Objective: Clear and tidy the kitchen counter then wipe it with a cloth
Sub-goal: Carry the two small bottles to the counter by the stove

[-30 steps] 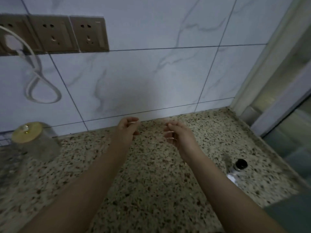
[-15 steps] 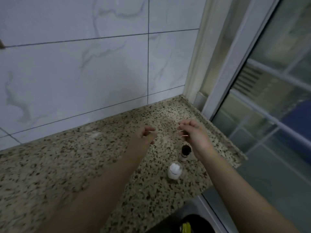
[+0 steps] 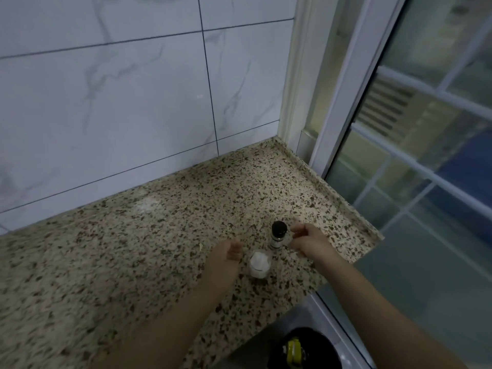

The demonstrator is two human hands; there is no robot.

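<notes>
- The speckled counter (image 3: pixel 133 249) fills the lower left of the view, beige stone flecked with brown and black, running back to a white marble-look tiled wall (image 3: pixel 119 102).
- Two small containers stand close together near the counter's right end, not far from its front edge.
- The further one is a little bottle (image 3: pixel 278 234), clear-bodied with a round black cap, standing upright.
- Just in front of it and slightly to the left sits a small clear jar (image 3: pixel 259 263) with something white inside, also upright; the two look nearly touching, though I cannot tell for sure.
- The right hand (image 3: pixel 308 239) is right beside the bottle, fingers curved towards its body with thumb and fingertips apart; whether they touch the glass is too blurred to call.
- The left hand (image 3: pixel 226 255) hovers just left of the jar, fingers loosely curled, holding nothing that I can see.
- A pale smudge (image 3: pixel 146 205) shows on the counter close to the wall, well away from both hands.
- To the right, a white window frame (image 3: pixel 343 102) rises from the counter's far corner, with glass beyond it.
- Below the counter's front edge, a dark round object with a yellow patch (image 3: pixel 295 348) sits low in the view.
</notes>
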